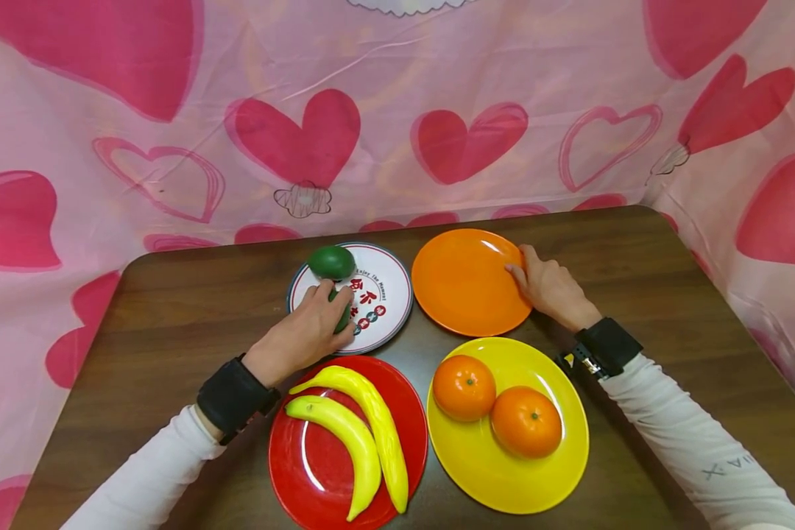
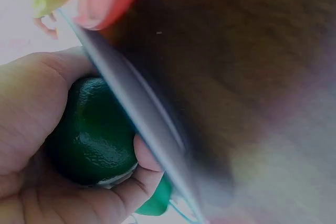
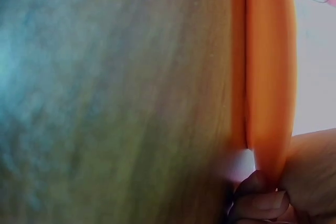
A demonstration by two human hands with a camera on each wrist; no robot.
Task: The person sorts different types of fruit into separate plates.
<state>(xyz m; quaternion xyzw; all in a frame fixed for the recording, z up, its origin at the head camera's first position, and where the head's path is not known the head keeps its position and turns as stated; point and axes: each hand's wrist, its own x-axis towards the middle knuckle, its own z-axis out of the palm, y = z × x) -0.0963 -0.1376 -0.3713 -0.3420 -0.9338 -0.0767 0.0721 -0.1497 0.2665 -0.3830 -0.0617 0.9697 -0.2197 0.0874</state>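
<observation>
My left hand grips a dark green, oval fruit over the white plate, with thumb and fingers curled round its sides. The hand covers much of that fruit in the head view. A second dark green fruit lies on the plate's far left part, just beyond my fingertips. On the far right, my right hand holds the rim of a bare orange plate. Its thumb is on top, and curled fingers show at the rim's underside in the right wrist view.
Nearer to me, a red plate bears two yellow bananas. Beside it, a yellow plate carries two orange fruits. All stand on a brown wooden table, backed by a pink heart-patterned cloth.
</observation>
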